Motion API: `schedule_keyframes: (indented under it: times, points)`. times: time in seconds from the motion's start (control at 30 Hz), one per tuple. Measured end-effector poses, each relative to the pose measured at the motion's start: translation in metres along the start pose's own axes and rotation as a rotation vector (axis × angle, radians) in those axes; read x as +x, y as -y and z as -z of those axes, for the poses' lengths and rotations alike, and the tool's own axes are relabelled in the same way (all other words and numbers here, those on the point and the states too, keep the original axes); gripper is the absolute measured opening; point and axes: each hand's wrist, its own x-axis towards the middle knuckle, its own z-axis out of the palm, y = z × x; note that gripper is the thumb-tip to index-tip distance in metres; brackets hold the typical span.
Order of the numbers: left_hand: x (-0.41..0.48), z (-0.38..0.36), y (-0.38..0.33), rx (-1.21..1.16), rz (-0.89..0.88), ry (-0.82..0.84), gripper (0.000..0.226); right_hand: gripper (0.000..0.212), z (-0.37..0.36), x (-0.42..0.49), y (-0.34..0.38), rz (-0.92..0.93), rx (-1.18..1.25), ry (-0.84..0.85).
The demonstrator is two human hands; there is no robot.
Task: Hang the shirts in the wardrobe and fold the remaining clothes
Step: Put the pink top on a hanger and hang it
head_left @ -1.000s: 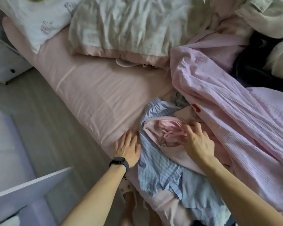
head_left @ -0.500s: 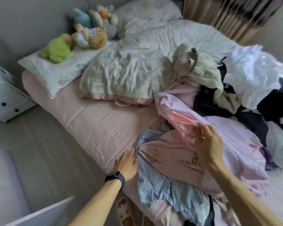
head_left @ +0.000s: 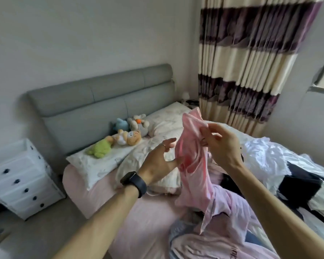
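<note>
A pink garment (head_left: 194, 165) hangs in the air above the bed, its lower end trailing onto the clothes pile (head_left: 223, 238). My right hand (head_left: 221, 144) pinches the garment near its top edge. My left hand (head_left: 159, 161) is raised beside it with fingers spread, the thumb touching the pink fabric. The pile below holds a pale pink top with lettering and a blue striped piece. More clothes, white (head_left: 269, 157) and dark navy (head_left: 299, 186), lie heaped on the right of the bed.
The bed (head_left: 138, 212) has a pink sheet, a grey headboard (head_left: 94, 101), pillows, a crumpled duvet (head_left: 146, 157) and several plush toys (head_left: 123, 137). A white drawer unit (head_left: 21, 178) stands on the left. A striped curtain (head_left: 247, 58) hangs behind.
My right hand has lifted the pink garment off the pile into the air. My left hand left the bed edge and rose to the fabric. The view tilted up toward the headboard.
</note>
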Motion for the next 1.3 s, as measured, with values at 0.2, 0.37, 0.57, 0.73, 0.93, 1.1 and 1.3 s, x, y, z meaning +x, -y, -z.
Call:
schedule_keyframes:
  times: [0.2, 0.37, 0.57, 0.73, 0.93, 1.1, 1.3]
  points:
    - [-0.020, 0.067, -0.023, 0.259, -0.071, -0.187, 0.019, 0.014, -0.038, 0.001, 0.072, 0.100, 0.171, 0.133]
    - [-0.055, 0.110, 0.004, 0.194, 0.006, -0.362, 0.010, 0.010, -0.066, -0.008, 0.074, -0.025, 0.208, 0.291]
    - [-0.133, 0.141, 0.033, 0.144, 0.150, -0.534, 0.013, 0.015, -0.113, -0.043, 0.062, -0.277, 0.410, 0.549]
    - [-0.213, 0.134, 0.047, -0.018, 0.384, -0.604, 0.019, 0.018, -0.157, -0.093, 0.049, -0.371, 0.436, 0.762]
    - [-0.318, 0.092, 0.065, -0.405, 0.765, -0.738, 0.034, 0.019, -0.197, -0.188, 0.051, -0.429, 0.431, 1.168]
    - [-0.418, 0.047, 0.070, -0.390, 1.077, -0.611, 0.045, 0.016, -0.210, -0.267, 0.062, -0.364, 0.437, 1.447]
    - [-0.551, 0.038, 0.059, -0.270, 0.990, -0.984, 0.032, 0.021, -0.247, -0.335, 0.074, -0.211, 0.299, 1.476]
